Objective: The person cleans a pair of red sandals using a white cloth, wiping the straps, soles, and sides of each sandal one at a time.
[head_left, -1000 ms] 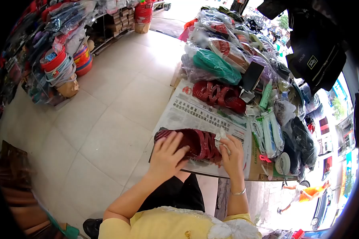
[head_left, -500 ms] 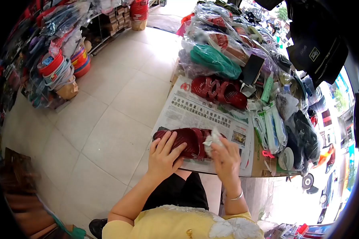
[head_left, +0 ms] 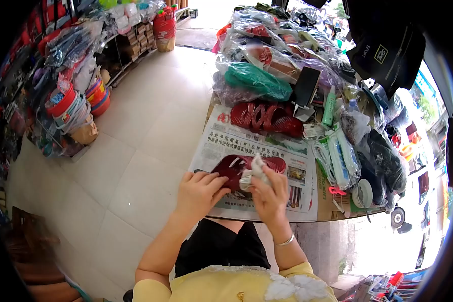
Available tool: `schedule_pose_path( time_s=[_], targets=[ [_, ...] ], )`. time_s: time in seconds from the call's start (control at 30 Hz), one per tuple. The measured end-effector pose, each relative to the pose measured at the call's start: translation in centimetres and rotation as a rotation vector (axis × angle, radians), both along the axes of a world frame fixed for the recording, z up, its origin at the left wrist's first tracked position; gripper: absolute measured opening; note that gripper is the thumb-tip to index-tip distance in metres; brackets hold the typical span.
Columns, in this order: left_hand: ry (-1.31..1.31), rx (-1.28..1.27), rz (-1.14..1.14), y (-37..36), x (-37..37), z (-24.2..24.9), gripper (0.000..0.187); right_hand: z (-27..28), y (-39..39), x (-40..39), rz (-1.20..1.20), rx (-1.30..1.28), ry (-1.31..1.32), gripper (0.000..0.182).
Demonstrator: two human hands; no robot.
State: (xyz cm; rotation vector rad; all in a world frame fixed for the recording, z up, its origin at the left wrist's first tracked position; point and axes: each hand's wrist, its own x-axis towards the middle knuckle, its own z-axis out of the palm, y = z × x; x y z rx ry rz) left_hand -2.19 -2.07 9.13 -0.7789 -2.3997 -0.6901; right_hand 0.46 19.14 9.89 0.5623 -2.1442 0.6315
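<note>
A dark red plastic slipper [head_left: 228,165] lies on the newspaper [head_left: 246,142] close to the table's front edge. My left hand [head_left: 200,190] grips its left end, fingers over the top and thumb on the near side. In my right hand [head_left: 270,195] is a crumpled white cloth [head_left: 255,171], pinched between the fingers and pressed against the slipper's middle. The cloth and right hand hide part of the slipper. Another dark red slipper [head_left: 241,115], with cut-out straps, rests farther back on the newspaper.
Plastic-wrapped goods [head_left: 259,80] are heaped behind the slippers. To the right are a green tube [head_left: 329,106], wrapped white packets [head_left: 343,160] and a white bowl [head_left: 361,194]. Stacked buckets [head_left: 98,98] stand left across the tiled floor [head_left: 141,131]. A black bag [head_left: 387,53] hangs at upper right.
The slipper has turned and tilted in my left hand. My right hand has moved the cloth left and toward me along it. The whole view has shifted slightly.
</note>
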Motion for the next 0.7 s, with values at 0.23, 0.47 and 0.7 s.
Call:
schedule_pose_path(
  time_s=[0.23,0.47,0.7],
  targets=[
    [-0.078,0.096,0.005,0.8,0.6,0.5,0.030,-0.6,4.5,-0.3,-0.261,-0.137,-0.057,0.030],
    [-0.527,0.319,-0.010,-1.0,0.3,0.2,0.049,0.5,-2.9,-0.5,0.135,0.091,-0.030,0.039],
    [-0.578,0.628,-0.131,-1.4,1.4,-3.9,0.050,0.9,2.1,-1.5,-0.108,0.026,-0.074,0.034]
  ],
)
